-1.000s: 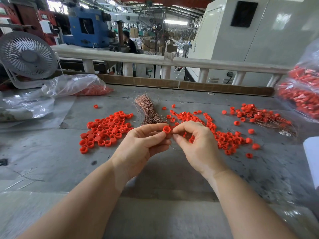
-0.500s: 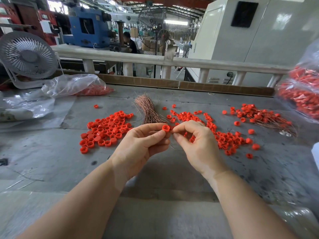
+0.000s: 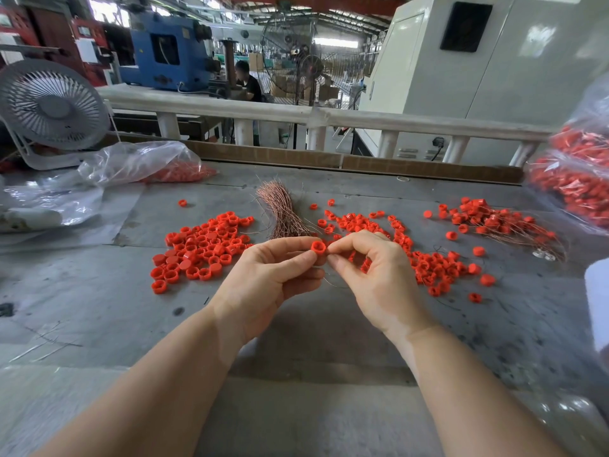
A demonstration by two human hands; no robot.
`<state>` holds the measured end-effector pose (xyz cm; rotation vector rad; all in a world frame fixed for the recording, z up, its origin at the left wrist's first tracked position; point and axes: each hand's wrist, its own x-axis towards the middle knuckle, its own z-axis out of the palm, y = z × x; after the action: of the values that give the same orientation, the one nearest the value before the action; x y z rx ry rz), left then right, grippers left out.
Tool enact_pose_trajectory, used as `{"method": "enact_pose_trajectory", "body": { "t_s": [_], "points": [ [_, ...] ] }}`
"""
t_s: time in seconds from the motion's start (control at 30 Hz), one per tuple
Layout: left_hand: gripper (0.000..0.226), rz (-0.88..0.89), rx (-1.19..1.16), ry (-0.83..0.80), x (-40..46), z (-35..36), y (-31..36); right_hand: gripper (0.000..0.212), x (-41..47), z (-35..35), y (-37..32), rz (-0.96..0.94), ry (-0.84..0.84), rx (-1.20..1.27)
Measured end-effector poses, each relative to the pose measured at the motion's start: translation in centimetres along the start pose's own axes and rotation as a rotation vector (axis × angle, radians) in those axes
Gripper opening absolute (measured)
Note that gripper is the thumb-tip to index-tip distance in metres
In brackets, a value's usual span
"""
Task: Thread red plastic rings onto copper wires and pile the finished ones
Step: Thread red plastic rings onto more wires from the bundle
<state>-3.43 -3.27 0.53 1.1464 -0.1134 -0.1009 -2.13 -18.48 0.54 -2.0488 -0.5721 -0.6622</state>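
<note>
Rings in red plastic were what the grey table (image 3: 99,301) mostly carried, and that table was the broadest thing in sight, running from the near edge to a white railing (image 3: 395,122) at the back. A white desk fan (image 3: 52,105) stood at the far left corner. Beside it lay a clear plastic bag (image 3: 138,161) holding red pieces, and more bagged red pieces (image 3: 580,179) bulged in at the right edge. On the tabletop, a loose heap of rings (image 3: 201,249) lay left of centre, a second scatter of rings (image 3: 428,262) lay right of centre, and a pile of finished rings on wires (image 3: 494,222) sat farther right. A bundle of copper wires (image 3: 283,212) lay between the two loose heaps. Above the table's middle, the left hand (image 3: 270,278) pinched a single red ring (image 3: 318,247) between thumb and forefinger, its other fingers curled beneath. The right hand (image 3: 372,278) met it, thumb and forefinger tips pressed together just beside the ring; they seemed to pinch a thin wire (image 3: 331,282), which trailed below the hands.
</note>
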Motion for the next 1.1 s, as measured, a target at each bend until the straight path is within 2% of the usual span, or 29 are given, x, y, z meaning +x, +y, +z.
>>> {"method": "enact_pose_trajectory", "body": {
  "t_s": [0.33, 0.77, 1.1],
  "points": [
    [0.022, 0.023, 0.059, 0.001, -0.12, 0.00, -0.06, 0.024, -0.02, -0.08, -0.34, 0.035, -0.008, 0.043],
    [0.018, 0.067, 0.179, 0.053, -0.42, 0.28, 0.11, 0.021, -0.11, -0.40, -0.79, 0.055, -0.021, 0.043],
    [0.016, 0.048, 0.107, 0.026, -0.27, 0.33, 0.05, 0.016, 0.01, -0.33, -0.66, 0.011, -0.010, -0.004]
  ]
}}
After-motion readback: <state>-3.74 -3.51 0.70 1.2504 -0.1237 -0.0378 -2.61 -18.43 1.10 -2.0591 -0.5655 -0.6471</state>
